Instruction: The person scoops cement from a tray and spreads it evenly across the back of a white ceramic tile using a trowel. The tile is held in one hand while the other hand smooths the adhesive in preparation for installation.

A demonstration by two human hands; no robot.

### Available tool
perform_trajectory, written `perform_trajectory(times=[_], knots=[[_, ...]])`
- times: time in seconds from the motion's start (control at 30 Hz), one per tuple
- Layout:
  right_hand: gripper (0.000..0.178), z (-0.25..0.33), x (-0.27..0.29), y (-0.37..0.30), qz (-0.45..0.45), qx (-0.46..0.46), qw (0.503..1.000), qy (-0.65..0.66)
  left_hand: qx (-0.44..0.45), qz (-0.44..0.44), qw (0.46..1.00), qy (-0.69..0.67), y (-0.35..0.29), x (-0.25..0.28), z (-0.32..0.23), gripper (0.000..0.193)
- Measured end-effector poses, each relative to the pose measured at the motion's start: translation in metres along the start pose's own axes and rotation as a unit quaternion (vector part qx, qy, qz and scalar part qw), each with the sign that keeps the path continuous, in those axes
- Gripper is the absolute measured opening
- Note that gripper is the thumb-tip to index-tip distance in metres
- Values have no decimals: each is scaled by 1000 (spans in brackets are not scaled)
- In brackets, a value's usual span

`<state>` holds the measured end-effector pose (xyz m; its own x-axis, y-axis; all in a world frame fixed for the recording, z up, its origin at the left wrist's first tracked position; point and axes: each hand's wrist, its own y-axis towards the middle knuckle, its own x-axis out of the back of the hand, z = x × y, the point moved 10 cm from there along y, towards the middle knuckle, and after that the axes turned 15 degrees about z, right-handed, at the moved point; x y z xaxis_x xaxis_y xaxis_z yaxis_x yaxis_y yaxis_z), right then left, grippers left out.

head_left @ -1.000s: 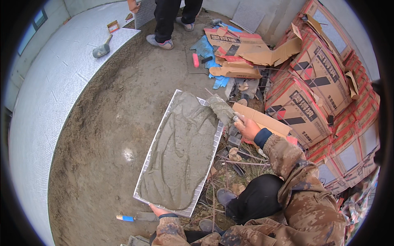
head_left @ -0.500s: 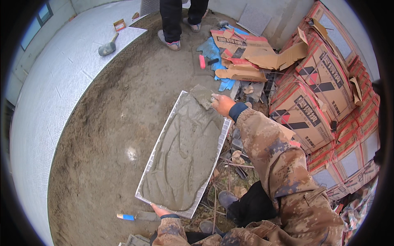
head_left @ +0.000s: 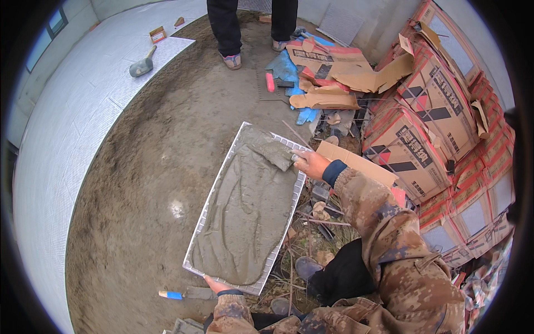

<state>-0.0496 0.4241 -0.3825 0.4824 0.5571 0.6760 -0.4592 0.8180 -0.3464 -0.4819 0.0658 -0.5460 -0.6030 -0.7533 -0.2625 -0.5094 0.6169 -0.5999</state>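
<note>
A rectangular tile [head_left: 255, 288] lies tilted lengthwise in front of me, its ridged pale edge showing around a thick spread of wet grey mortar [head_left: 236, 217]. My right hand [head_left: 312, 165] is closed around a trowel, mostly hiding its handle. The mortar-coated trowel blade [head_left: 273, 153] rests on the mortar near the tile's far right corner. At the near edge, my left hand [head_left: 216, 284] grips the tile; its fingertips are hidden beneath it. Beside that hand, a second trowel with a blue-and-white handle [head_left: 171, 295] lies on the ground.
Another person's legs [head_left: 225, 28] stand at the far end of the sandy bed [head_left: 133, 195]. Stacked tile cartons [head_left: 423, 161] and torn cardboard [head_left: 334, 67] crowd the right. On the pale laid floor [head_left: 50, 167] at left are a rubber mallet [head_left: 141, 68] and a small box [head_left: 157, 35].
My right hand has drawn the trowel nearer and slightly right across the mortar. A cardboard flap now shows beside my right wrist. The other person's feet have shifted. My left hand stays put.
</note>
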Motion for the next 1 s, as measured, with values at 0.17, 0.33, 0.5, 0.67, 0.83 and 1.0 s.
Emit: perform_trajectory(times=[0.17, 0.33, 0.5, 0.67, 0.83, 1.0], knots=[[53, -28, -11, -71, 76, -84, 993, 32, 14, 16, 999, -50, -6, -12, 1, 75], [53, -61, -7, -108, 77, -165, 983, -17, 19, 35, 997, -61, -7, -15, 1, 74], [54, -43, -28, -123, 35, -41, 997, 46, 23, 52, 995, -76, 2, -10, 7, 74], [53, -60, -35, -136, 53, -125, 989, -55, 13, 39, 998, -55, -1, -8, 4, 74], [51, -58, -27, -131, -33, -73, 990, 114, 11, 69, 994, -85, -1, -16, 3, 73], [52, -20, -50, -122, 82, -10, 995, 62, -5, 35, 998, -44, 1, -5, 2, 74]])
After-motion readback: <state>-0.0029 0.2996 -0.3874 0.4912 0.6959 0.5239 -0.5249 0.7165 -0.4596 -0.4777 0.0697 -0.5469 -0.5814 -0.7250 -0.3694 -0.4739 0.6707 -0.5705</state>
